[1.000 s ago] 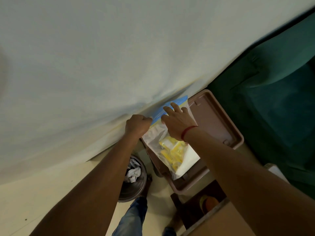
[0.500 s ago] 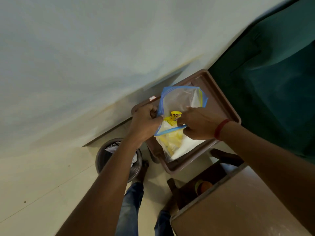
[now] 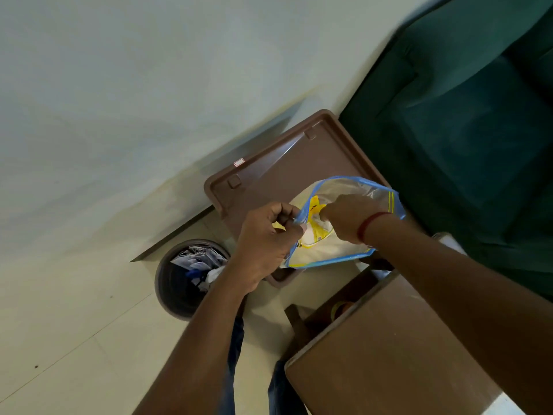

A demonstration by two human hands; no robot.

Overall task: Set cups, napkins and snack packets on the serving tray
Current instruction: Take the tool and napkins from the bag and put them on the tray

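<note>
A clear zip bag (image 3: 356, 191) with a blue rim is held open above the brown serving tray (image 3: 287, 163). Yellow snack packets (image 3: 316, 205) and white paper show inside it. My left hand (image 3: 266, 238) pinches the bag's near rim, fingers closed on the blue edge. My right hand (image 3: 347, 217), with a red thread on the wrist, reaches inside the bag's mouth, fingers curled at a yellow packet; whether it grips one I cannot tell. The tray's far half is bare.
A round waste bin (image 3: 167, 283) with crumpled paper stands on the pale floor at the left. A brown table top (image 3: 389, 348) is at the lower right, a dark green sofa (image 3: 466, 121) at the right, a white wall behind.
The bag's mouth has been pulled wide open. My right hand has gone from the bag's rim into the bag. The view has swung, so the tray sits higher in it.
</note>
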